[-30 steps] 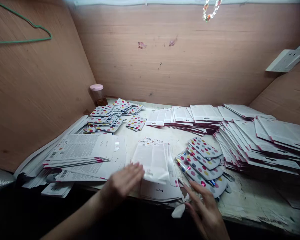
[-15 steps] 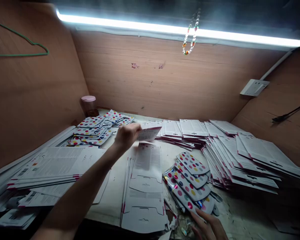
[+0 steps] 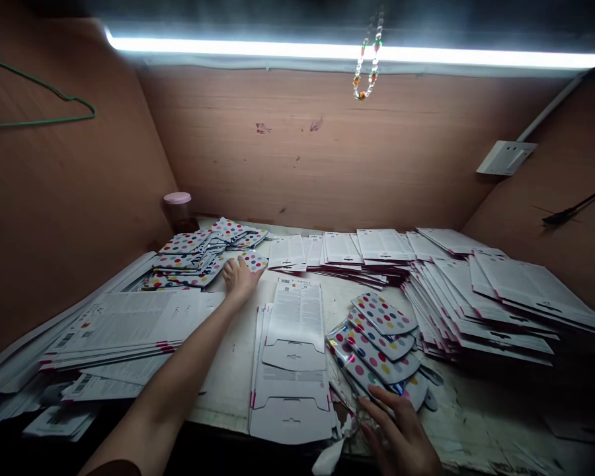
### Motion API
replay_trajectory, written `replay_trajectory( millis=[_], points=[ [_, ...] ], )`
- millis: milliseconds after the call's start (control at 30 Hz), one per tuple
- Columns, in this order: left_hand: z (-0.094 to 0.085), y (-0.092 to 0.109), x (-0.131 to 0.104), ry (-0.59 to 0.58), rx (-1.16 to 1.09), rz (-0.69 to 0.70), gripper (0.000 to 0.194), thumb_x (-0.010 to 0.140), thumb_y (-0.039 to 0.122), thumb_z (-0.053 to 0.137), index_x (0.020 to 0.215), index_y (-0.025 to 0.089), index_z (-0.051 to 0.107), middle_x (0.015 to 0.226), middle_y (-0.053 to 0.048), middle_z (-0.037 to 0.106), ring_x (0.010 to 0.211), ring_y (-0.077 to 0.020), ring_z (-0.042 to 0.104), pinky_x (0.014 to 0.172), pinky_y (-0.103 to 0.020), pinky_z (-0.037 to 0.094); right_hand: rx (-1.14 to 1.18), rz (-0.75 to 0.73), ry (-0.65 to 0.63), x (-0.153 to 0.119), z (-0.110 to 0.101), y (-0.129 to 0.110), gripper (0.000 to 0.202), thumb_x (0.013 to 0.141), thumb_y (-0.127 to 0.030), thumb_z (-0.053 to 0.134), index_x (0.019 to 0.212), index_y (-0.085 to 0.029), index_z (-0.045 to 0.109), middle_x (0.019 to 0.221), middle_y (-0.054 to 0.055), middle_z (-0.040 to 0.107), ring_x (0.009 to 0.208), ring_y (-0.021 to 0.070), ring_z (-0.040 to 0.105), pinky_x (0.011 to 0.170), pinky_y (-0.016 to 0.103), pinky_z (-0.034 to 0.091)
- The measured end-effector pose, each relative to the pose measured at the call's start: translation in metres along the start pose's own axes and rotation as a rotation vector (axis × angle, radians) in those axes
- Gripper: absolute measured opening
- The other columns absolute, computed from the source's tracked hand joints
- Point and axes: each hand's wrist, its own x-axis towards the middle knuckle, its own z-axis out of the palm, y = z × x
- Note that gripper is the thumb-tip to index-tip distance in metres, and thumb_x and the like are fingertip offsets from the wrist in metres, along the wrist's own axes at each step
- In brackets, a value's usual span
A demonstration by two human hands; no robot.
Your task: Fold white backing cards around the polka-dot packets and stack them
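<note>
your left hand: curled at dotted packet, grip unclear; right hand: loosely spread, empty, by pouches fanned likely for picking.

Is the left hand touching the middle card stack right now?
Apart: the head view shows a strip of tabletop between the left hand and the middle card stack.

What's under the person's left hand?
The left hand is over a polka-dot piece; the piece's far and right parts show. What lies directly beneath the hand is covered.
</note>
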Motion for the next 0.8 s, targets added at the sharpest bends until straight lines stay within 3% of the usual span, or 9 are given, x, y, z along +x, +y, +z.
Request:
replay_trajectory(
  millis=[100,167,267,400,500,600,700,733,800],
  points=[
    [0.014,0.009,-0.035,-0.101,-0.115,0.085,0.085,0.051,0.066,0.073,0.115,0.012,0.057,0.132,-0.026,0.050,0.128,-0.0459,0.037,0.102,-0.052,0.029,0.060,-0.012,-0.013,0.013,0.005,-0.015,0.029,0.088,-0.016,0.058,0.116,-0.021,0.064,0.114,0.013,0.060,0.104,0.0247,0.062,0.086,0.037,0.055],
    [0.019,0.007,-0.053,-0.169,-0.211,0.109,0.074,0.035,0.057,0.083,0.093,0.016,0.062,0.116,-0.022,0.061,0.121,-0.0471,0.044,0.100,-0.053,0.033,0.118,0.021,-0.031,0.019,0.007,-0.027,0.030,0.087,-0.016,0.059,0.115,-0.022,0.065,0.113,0.012,0.061,0.103,0.0239,0.062,0.085,0.036,0.056],
    [0.011,-0.004,-0.068,-0.179,-0.405,0.100,0.054,0.042,0.049,0.082,0.081,0.019,0.059,0.109,-0.018,0.064,0.119,-0.0441,0.048,0.099,-0.052,0.036,0.320,0.220,-0.008,0.026,0.010,-0.052,0.027,0.088,-0.020,0.059,0.113,-0.026,0.068,0.114,0.010,0.063,0.106,0.0246,0.062,0.090,0.039,0.054],
    [-0.022,-0.015,-0.100,-0.190,-0.756,0.067,0.047,0.079,0.055,0.051,0.106,0.017,0.053,0.102,-0.013,0.068,0.098,-0.0293,0.064,0.085,-0.044,0.050,1.053,0.747,0.070,0.041,0.027,-0.097,0.028,0.094,-0.037,0.053,0.116,-0.025,0.065,0.122,0.010,0.063,0.113,0.0251,0.061,0.099,0.043,0.049],
    [-0.040,-0.019,-0.150,-0.234,-0.956,0.076,0.049,0.088,0.054,0.040,0.119,0.016,0.048,0.103,-0.012,0.070,0.092,-0.0256,0.067,0.082,-0.042,0.054,1.562,1.003,0.264,0.053,0.049,-0.121,0.037,0.088,-0.046,0.060,0.116,-0.022,0.064,0.124,0.010,0.063,0.115,0.0249,0.060,0.104,0.045,0.044],
    [-0.043,-0.027,-0.203,-0.246,-1.332,-0.013,0.048,0.084,0.051,0.058,0.121,0.022,0.052,0.110,-0.008,0.069,0.103,-0.0260,0.065,0.091,-0.042,0.051,1.688,1.132,0.392,0.059,0.062,-0.133,0.037,0.076,-0.044,0.074,0.103,-0.021,0.066,0.106,0.007,0.070,0.100,0.0219,0.066,0.096,0.041,0.050],
    [-0.038,-0.041,-0.249,-0.173,-1.419,-0.132,0.049,0.078,0.044,0.071,0.123,0.032,0.055,0.114,-0.002,0.069,0.114,-0.0263,0.060,0.102,-0.040,0.045,1.714,1.196,0.338,0.057,0.055,-0.138,0.032,0.074,-0.041,0.077,0.097,-0.021,0.064,0.097,0.004,0.071,0.090,0.0203,0.068,0.084,0.036,0.054],
    [-0.037,-0.046,-0.262,-0.198,-1.440,-0.193,0.051,0.077,0.044,0.072,0.125,0.036,0.054,0.115,-0.001,0.069,0.117,-0.0274,0.059,0.103,-0.041,0.045,1.725,1.207,0.308,0.055,0.050,-0.139,0.032,0.075,-0.040,0.076,0.098,-0.021,0.063,0.098,0.004,0.071,0.091,0.0210,0.068,0.082,0.036,0.054],
    [-0.038,-0.055,-0.283,-0.390,-1.530,-0.271,0.059,0.076,0.045,0.071,0.131,0.041,0.051,0.120,0.000,0.068,0.123,-0.0308,0.055,0.105,-0.046,0.045,1.752,1.220,0.288,0.049,0.038,-0.140,0.034,0.076,-0.039,0.075,0.101,-0.022,0.062,0.100,0.004,0.071,0.091,0.0229,0.068,0.079,0.037,0.055]
  ],
)
